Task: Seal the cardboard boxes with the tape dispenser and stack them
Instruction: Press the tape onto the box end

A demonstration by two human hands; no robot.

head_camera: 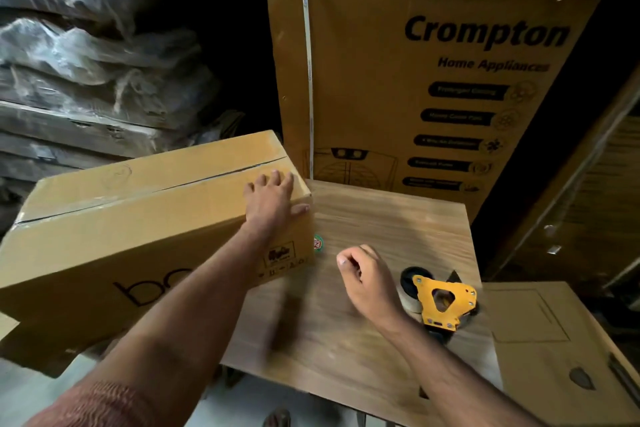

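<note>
A long brown cardboard box lies tilted at the left, one end on the wooden table, the other hanging past its left edge. Its top flaps are closed, with a visible seam along the middle. My left hand rests flat on the box's right end, fingers spread. My right hand hovers over the table with fingers loosely curled, holding nothing. Just right of it lies the yellow tape dispenser with its roll, on the table's right side.
A tall Crompton carton stands behind the table. Plastic-wrapped bundles are stacked at the left. A flat cardboard box sits low at the right. A small round sticker shows on the table beside the box.
</note>
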